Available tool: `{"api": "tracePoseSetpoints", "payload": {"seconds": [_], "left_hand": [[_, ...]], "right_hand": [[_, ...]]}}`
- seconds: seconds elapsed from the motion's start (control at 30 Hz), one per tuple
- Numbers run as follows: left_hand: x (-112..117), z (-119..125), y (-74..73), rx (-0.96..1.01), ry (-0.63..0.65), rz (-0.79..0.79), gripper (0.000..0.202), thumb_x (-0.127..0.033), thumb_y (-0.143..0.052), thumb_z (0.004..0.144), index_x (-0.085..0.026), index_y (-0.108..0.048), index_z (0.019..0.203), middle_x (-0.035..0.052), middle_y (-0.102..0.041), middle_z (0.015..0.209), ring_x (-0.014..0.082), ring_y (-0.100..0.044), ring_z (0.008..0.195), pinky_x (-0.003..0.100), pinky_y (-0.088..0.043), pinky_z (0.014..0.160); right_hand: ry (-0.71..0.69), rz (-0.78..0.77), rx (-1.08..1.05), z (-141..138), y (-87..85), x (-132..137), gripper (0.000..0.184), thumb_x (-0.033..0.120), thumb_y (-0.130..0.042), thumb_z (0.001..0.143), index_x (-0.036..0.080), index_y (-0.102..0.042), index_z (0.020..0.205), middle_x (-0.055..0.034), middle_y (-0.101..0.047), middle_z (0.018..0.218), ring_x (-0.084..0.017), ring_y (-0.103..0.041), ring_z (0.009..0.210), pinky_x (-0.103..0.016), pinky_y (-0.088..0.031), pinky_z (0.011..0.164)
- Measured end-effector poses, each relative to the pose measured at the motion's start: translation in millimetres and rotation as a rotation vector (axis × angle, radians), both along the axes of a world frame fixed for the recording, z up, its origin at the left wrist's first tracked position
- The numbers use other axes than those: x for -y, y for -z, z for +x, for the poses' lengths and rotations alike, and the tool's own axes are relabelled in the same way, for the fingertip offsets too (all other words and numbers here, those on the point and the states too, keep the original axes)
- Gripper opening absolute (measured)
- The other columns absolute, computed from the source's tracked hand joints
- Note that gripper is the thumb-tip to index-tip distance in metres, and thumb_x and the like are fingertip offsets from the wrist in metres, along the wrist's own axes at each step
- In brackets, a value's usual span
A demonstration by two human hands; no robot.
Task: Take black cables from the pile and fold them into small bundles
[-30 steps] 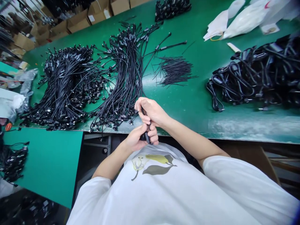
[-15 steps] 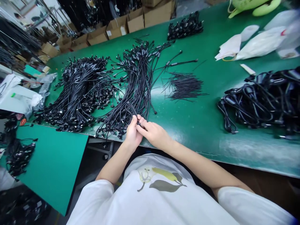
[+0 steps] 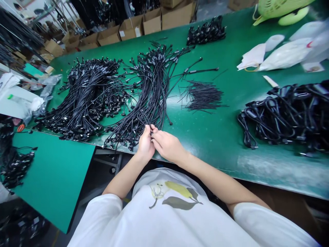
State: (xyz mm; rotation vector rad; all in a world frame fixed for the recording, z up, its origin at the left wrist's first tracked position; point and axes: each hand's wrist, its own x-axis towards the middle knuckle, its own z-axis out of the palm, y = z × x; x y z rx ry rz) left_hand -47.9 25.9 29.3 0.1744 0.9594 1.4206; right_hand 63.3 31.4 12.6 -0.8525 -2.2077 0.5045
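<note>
Pinching a black cable (image 3: 146,119) from the tangled bundle (image 3: 152,87) just ahead of the hands, the left hand (image 3: 145,144) met the right hand (image 3: 167,145), whose grip was unclear; a hard tug could have snagged neighbouring strands.

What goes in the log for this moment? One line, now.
left hand: fingers on black cable, grip unclear | right hand: fingers beside left hand | under: green workbench | beside: loose short black wires

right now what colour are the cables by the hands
The cables are black, shown best in the head view.
</note>
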Motion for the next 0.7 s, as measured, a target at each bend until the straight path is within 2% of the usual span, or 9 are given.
{"api": "tracePoseSetpoints", "payload": {"seconds": [0.17,0.23,0.27,0.33,0.43,0.5,0.57,0.63,0.7], "left_hand": [[7,5,-5.6,-0.131,0.004,0.136,0.029,-0.043,-0.052,0.094,-0.018,-0.056,0.082,-0.0025,-0.047,0.070,0.0079,-0.045,0.056,0.020,-0.044,0.058],[8,5,-7.8,-0.175,0.010,0.188,0.029,-0.043,-0.051,0.095,-0.018,-0.054,0.081,-0.0022,-0.046,0.071,0.0079,-0.044,0.058,0.020,-0.043,0.059],[7,5,-7.7,-0.196,0.014,0.198,0.029,-0.042,-0.050,0.095,-0.017,-0.052,0.080,-0.0020,-0.045,0.071,0.0080,-0.044,0.060,0.020,-0.043,0.060],[4,3,-4.5,-0.250,0.044,0.216,0.029,-0.042,-0.053,0.094,-0.018,-0.050,0.079,-0.0026,-0.043,0.069,0.0084,-0.044,0.061,0.021,-0.042,0.061],[6,-1,2.2,-0.371,0.184,0.277,0.032,-0.046,-0.063,0.087,-0.018,-0.049,0.079,-0.0041,-0.042,0.067,0.0089,-0.043,0.061,0.023,-0.041,0.061],[16,-3,1.2,-0.452,0.356,0.300,0.036,-0.050,-0.067,0.082,-0.018,-0.051,0.078,-0.0041,-0.045,0.065,0.0093,-0.043,0.061,0.024,-0.040,0.060],[32,-5,-4.6,-0.474,0.544,0.265,0.039,-0.052,-0.069,0.080,-0.017,-0.052,0.076,-0.0043,-0.046,0.061,0.0093,-0.042,0.058,0.024,-0.038,0.057],[43,-7,-8.4,-0.380,0.667,0.139,0.039,-0.053,-0.067,0.081,-0.018,-0.051,0.076,-0.0065,-0.040,0.058,0.0072,-0.035,0.051,0.022,-0.033,0.050],[38,2,-6.9,-0.312,0.770,0.024,0.039,-0.053,-0.072,0.077,-0.018,-0.053,0.078,-0.0075,-0.039,0.055,0.0059,-0.032,0.047,0.021,-0.030,0.045]], "right_hand": [[-0.083,-0.784,-0.408,1,-3.4,-4,0.017,0.030,-0.035,0.095,0.019,-0.048,0.094,0.0000,-0.061,0.070,-0.013,-0.057,0.056,-0.024,-0.046,0.056],[-0.119,-0.835,-0.330,7,-4.4,-1,0.013,0.028,-0.038,0.094,0.020,-0.048,0.094,0.0028,-0.059,0.066,-0.012,-0.055,0.052,-0.023,-0.044,0.054],[-0.095,-0.756,-0.237,11,-6.3,2,0.012,0.027,-0.040,0.093,0.020,-0.050,0.095,0.0026,-0.060,0.066,-0.012,-0.056,0.054,-0.024,-0.044,0.056],[0.031,-0.471,-0.072,23,-14.2,3,0.013,0.025,-0.044,0.093,0.019,-0.056,0.094,-0.0006,-0.063,0.072,-0.014,-0.059,0.063,-0.026,-0.045,0.063],[0.169,0.012,-0.023,41,-34.8,-7,0.021,0.028,-0.047,0.095,0.018,-0.061,0.107,-0.0105,-0.066,0.102,-0.020,-0.062,0.093,-0.033,-0.047,0.082],[0.053,0.295,0.041,47,-49.5,-19,0.027,0.031,-0.050,0.095,0.020,-0.059,0.118,-0.0107,-0.062,0.120,-0.023,-0.055,0.114,-0.041,-0.042,0.098],[-0.145,0.492,0.208,49,-60.1,-29,0.025,0.035,-0.050,0.096,0.020,-0.062,0.112,-0.0085,-0.064,0.117,-0.025,-0.054,0.116,-0.048,-0.035,0.105],[-0.330,0.543,0.414,48,-62.9,-36,0.031,0.042,-0.047,0.097,0.017,-0.065,0.094,-0.0072,-0.067,0.096,-0.023,-0.060,0.098,-0.048,-0.039,0.100],[-0.516,0.469,0.612,50,-57.4,-39,0.039,0.050,-0.044,0.097,0.018,-0.065,0.087,-0.0054,-0.067,0.083,-0.020,-0.061,0.080,-0.038,-0.047,0.078]]}}
